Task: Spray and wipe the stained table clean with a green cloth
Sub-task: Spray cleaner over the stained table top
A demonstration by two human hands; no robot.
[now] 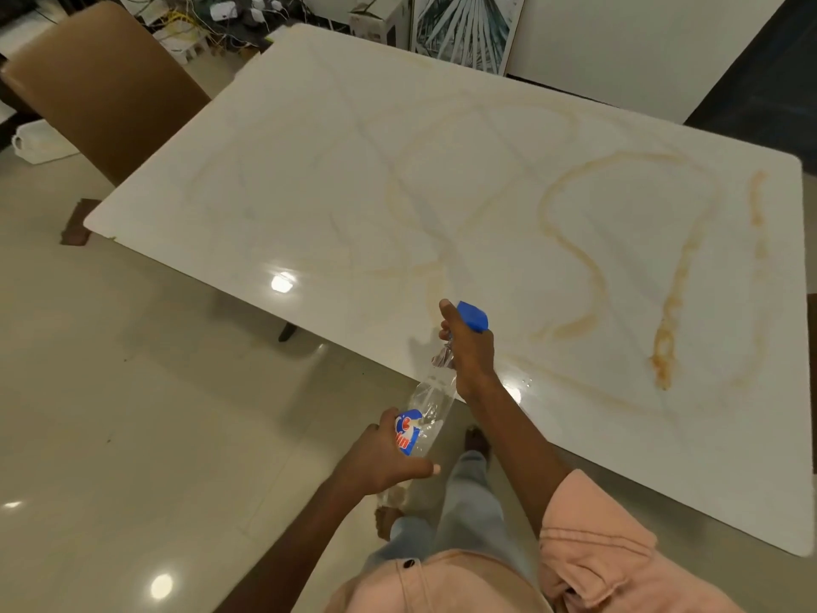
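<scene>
A clear spray bottle with a blue nozzle head and a blue and red label is held over the near edge of the white marble table. My right hand grips its neck and trigger, nozzle pointing over the tabletop. My left hand grips the bottle's lower body at the label. Orange-brown stain trails curl across the right half of the table, with fainter ones toward the middle. No green cloth is in view.
A brown chair stands at the table's far left corner. A white bag sits on the floor beyond it. Tangled cables and plugs lie behind the table, and a framed picture leans on the wall. The glossy tile floor spreads left.
</scene>
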